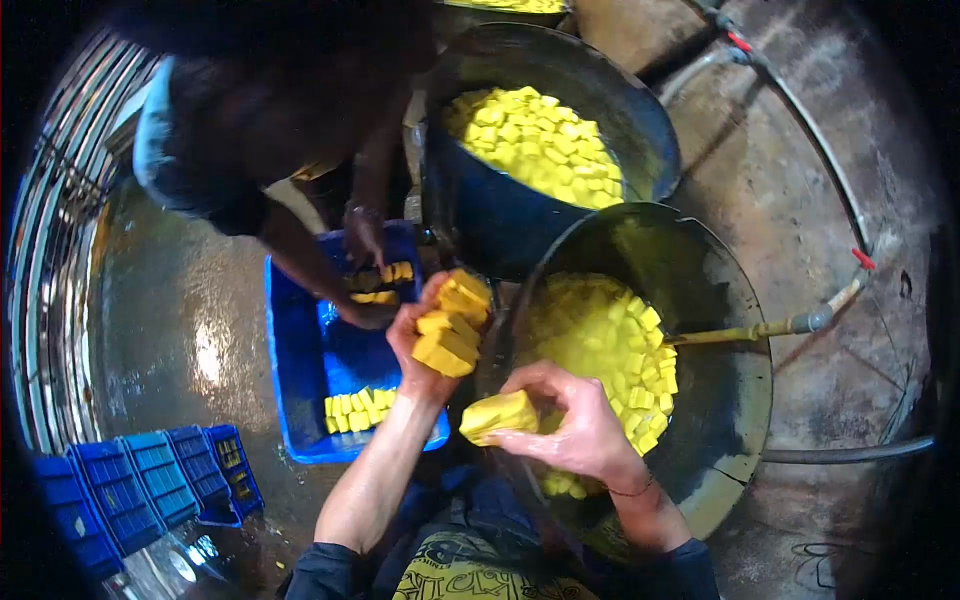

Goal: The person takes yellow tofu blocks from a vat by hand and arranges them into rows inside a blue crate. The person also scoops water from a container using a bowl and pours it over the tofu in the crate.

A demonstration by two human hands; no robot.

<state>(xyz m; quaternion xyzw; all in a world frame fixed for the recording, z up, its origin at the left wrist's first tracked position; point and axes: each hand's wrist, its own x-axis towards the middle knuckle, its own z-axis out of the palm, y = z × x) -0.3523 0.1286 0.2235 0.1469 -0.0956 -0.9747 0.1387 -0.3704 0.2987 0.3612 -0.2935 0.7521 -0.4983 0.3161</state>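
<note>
My left hand (412, 350) is closed around several yellow tofu blocks (446, 345), held in a stack above the edge between the blue crate and the near drum. Lower and to the right, my right hand (578, 425) grips yellow tofu (497, 414) between thumb and fingers; whether it is one block or more I cannot tell. Beneath my right hand is a large dark drum (728, 330) of yellow liquid with many tofu blocks (625, 350) in it. The blue crate (290, 380) to the left has rows of tofu (358, 410) along its near side.
Across the crate, another person (290, 110) bends down with both hands at tofu in its far part. A second drum (520, 225) full of tofu stands behind the near one. Stacked blue crates (150, 485) sit at lower left. A pipe (820, 150) runs along the right.
</note>
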